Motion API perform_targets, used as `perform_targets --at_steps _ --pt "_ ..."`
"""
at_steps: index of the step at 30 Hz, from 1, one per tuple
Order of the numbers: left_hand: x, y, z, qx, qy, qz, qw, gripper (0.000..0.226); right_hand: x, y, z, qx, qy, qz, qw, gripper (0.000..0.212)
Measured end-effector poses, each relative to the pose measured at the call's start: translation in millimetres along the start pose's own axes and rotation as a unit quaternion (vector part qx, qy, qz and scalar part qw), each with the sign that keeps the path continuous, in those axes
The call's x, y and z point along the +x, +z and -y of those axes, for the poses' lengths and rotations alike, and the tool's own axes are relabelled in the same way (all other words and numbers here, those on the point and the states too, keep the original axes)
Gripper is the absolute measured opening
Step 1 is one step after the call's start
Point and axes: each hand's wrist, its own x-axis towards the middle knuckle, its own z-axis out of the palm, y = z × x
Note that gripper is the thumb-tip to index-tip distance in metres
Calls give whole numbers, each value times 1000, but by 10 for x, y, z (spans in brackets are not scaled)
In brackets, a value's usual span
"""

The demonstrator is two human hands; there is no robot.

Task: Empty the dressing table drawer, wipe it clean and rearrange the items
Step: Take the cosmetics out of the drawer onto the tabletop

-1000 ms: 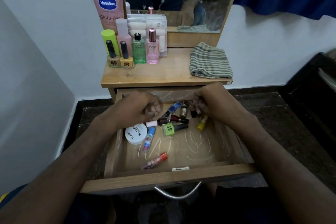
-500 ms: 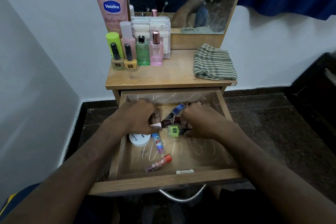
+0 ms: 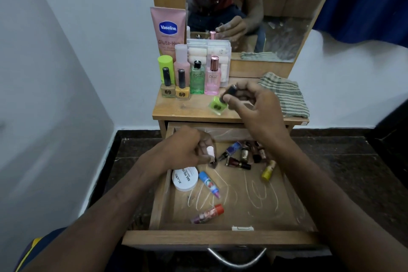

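Two hands work here: our right hand (image 3: 256,106) pinches the green nail polish bottle (image 3: 217,105) by its dark cap, tilted just above the tabletop (image 3: 187,110). Below it, our left hand (image 3: 187,150) grips a white-capped bottle (image 3: 210,153) over the open drawer (image 3: 220,236).

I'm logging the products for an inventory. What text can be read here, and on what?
"Vaseline" and "Gluta-Hy", cut off: pink tube.
"DGZ": green bottle.
"DGZ": pink bottle.
"ZUDIO" and "NAIL POLISH", partly covered: round white tub.
Emblems on the nail polish bottles and print on the lip balms: too small to read.
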Motion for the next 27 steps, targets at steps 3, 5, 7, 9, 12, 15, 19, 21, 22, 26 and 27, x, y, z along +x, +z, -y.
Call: perform_targets --at_steps 3,5,7,9,12,15,19,21,22,26,27 --pt "-18 3 -14 -26 1 -8 1000 19 206 248 58 -40 -39 -67 996 24" --pt "-25 9 -1 -29 0 -5 1000 15 299 378 41 -69 -60 -75 993 25" --pt "-23 16 16 -30 -6 0 1000 17 355 483 3 -90 -77 -67 991 24" --pt "-18 21 22 -27 -7 -3 1000 18 375 551 -38 -105 -91 -69 988 25" --pt "-19 19 18 -14 -11 0 1000 18 352 571 -97 -126 -96 -70 985 30" --pt "-20 22 4 -3 -13 21 1000 17 307 582 -140 -130 -85 -70 985 31" --pt "-25 42 -19 15 -26 21 999 19 351 651 -168 -119 -79 -92 985 30" --pt "-24 43 -28 14 -29 25 999 21 369 686 -177 -113 -85 -96 985 31" --pt "-25 42 -32 18 -31 26 999 22 371 691 -181 -115 -89 -98 984 31" --pt "-27 56 -17 53 -27 29 998 25 285 582 -152 -124 -104 -105 981 35" --pt "-29 66 -7 48 -27 29 998 24 214 505 -119 -128 -113 -102 980 33"
